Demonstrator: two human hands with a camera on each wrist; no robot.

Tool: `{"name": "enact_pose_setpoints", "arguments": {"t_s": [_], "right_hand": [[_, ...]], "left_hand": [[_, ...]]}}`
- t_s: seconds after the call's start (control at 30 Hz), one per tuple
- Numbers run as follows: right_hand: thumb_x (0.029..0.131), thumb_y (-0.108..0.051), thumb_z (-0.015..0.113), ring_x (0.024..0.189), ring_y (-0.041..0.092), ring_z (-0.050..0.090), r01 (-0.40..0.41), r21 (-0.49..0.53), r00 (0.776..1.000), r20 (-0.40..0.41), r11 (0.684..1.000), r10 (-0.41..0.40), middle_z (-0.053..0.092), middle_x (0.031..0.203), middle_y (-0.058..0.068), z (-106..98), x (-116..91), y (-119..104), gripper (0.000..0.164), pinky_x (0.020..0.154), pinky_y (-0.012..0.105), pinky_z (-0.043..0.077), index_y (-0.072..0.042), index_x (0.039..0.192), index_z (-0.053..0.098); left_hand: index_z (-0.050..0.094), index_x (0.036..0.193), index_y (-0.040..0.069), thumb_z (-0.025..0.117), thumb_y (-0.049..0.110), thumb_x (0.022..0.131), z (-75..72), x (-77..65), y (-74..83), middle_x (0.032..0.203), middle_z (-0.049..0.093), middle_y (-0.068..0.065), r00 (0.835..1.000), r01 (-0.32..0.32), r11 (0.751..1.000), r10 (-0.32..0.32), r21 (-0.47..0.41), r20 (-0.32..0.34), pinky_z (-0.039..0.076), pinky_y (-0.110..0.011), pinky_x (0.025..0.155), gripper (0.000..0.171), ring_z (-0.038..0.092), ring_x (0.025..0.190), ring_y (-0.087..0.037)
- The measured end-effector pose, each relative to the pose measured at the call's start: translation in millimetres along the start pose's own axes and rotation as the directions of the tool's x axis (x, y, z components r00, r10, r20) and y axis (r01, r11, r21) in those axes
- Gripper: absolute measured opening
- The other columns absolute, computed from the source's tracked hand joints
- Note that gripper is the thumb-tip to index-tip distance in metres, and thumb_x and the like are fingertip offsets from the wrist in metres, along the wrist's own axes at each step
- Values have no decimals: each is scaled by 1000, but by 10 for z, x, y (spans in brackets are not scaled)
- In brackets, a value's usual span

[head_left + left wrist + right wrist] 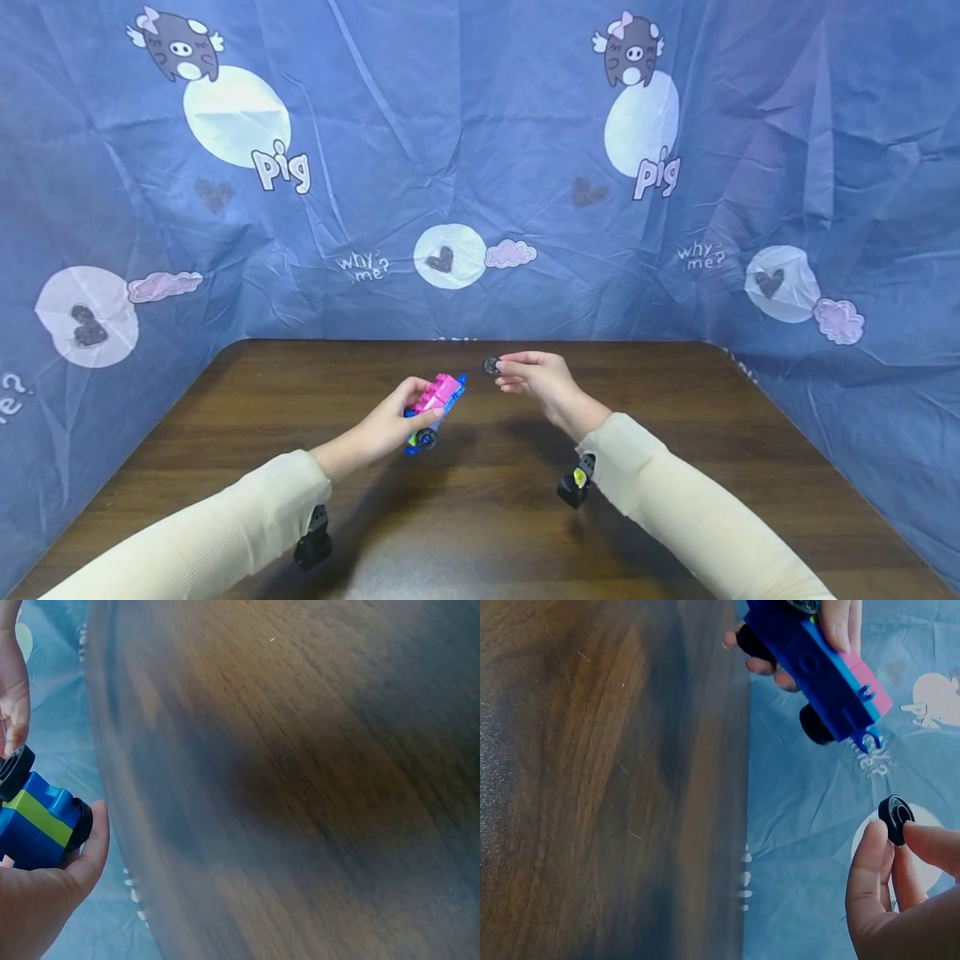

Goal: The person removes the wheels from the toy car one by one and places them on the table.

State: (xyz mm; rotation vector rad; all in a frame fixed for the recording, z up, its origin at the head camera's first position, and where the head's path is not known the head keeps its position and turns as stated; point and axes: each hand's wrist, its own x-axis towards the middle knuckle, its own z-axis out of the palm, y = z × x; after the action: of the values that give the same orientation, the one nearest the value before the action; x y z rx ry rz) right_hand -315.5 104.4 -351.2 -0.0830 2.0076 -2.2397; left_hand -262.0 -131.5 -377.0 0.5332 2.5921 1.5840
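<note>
On the blue cloth, "pig" is printed twice and "why me?" twice in full.

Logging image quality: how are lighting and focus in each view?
Head: soft shadows, faint sheen on the brown wood-grain table; left wrist: its edge hazy; right wrist: same haze, but the round black wheel in the right hand fairly sharp.

The toy car is showing pink, blue, lime green and black; the loose wheel is appearing black. The sleeves are showing cream, the tabletop brown wood grain; the blue backdrop is bearing white discs, pink clouds and grey hearts.
</note>
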Motion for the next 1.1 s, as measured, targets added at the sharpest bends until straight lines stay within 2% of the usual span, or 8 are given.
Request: {"name": "enact_pose_setpoints", "arguments": {"t_s": [0.3,0.6,0.87,1.1], "right_hand": [[89,6,61,57,9,64,-39,-21,999,3,999,39,68,69,1,-22,154,119,24,59,20,56,16,110,58],[87,7,62,54,9,63,-152,-90,988,-26,984,150,68,71,6,-2,233,269,28,58,22,57,15,114,59],[87,8,61,52,9,61,-210,-148,977,-73,966,201,66,70,7,19,312,428,24,54,21,56,15,110,62],[84,13,60,51,10,61,-230,-122,970,-104,966,218,66,68,9,4,382,570,23,54,22,56,19,106,61]], "left_hand": [[44,125,-2,60,17,96,-6,-13,-14,109,65,-21,1000,8,1000,-8,-7,-1,50,-31,83,38,63,95,-21],[44,125,-3,60,16,95,-11,-22,-19,111,64,-23,1000,9,999,-9,-31,-8,52,-32,81,39,64,95,-22],[44,124,-5,60,16,95,17,-36,-50,107,65,-22,1000,-15,999,15,-28,-4,50,-28,80,39,63,92,-20],[47,123,-1,61,17,95,36,-13,-73,109,65,-19,1000,1,1000,-1,-1,-10,49,-28,79,36,61,92,-18]]}}
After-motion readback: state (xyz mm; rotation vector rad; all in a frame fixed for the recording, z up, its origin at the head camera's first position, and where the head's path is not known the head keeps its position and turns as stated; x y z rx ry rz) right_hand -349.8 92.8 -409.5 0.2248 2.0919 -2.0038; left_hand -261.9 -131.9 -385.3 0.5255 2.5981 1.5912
